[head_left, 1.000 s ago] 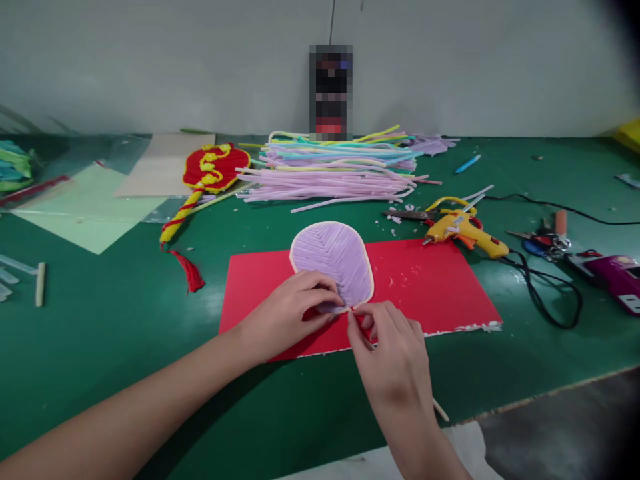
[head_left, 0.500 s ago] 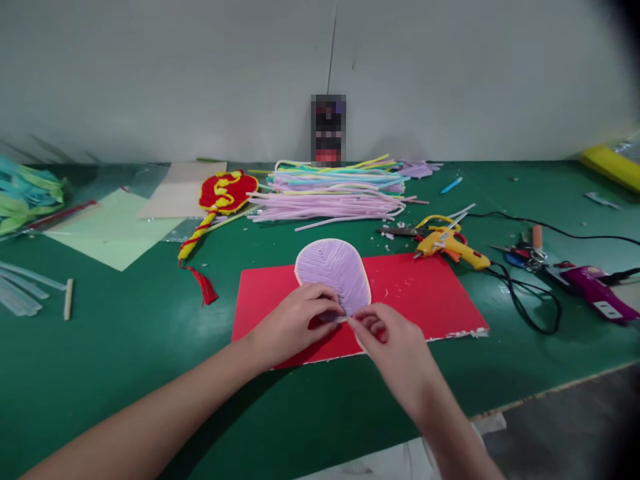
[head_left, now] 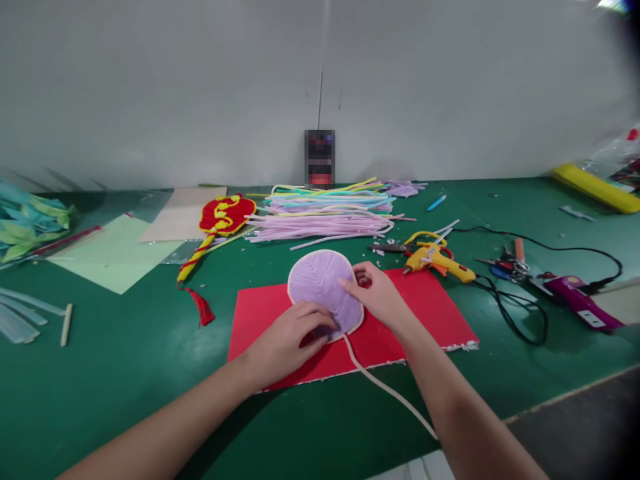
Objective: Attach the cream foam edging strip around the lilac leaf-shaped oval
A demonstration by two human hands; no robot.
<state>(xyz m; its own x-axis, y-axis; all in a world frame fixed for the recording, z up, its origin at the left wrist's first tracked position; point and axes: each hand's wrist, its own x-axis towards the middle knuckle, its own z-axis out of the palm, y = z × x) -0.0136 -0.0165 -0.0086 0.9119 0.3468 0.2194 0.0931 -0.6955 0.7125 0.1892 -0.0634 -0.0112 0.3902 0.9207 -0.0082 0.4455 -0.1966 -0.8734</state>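
Note:
A purple oval panel [head_left: 320, 283] made of slanted chenille stems, with a cream edging, lies on a red board [head_left: 420, 313]. My left hand [head_left: 295, 337] grips its lower left edge, thumb and fingertips close together. My right hand [head_left: 380, 293] pinches the right edge, its thumb on the purple face and the fingers at the rim. From the panel's bottom a loose cream stem [head_left: 390, 390] trails down to the right and passes under my right forearm.
Behind lie a bundle of pastel chenille stems [head_left: 325, 223] and a red and yellow fan [head_left: 227, 215] with a tassel. Scissors [head_left: 390, 247], a yellow glue gun [head_left: 435, 261], keys [head_left: 513, 267] and a purple corded tool [head_left: 580, 300] are at right. Glue sticks [head_left: 23, 317] lie left.
My right hand has left the panel's bottom tip and moved up to its right edge. The loose cream stem now shows below. My left hand stays at the lower left.

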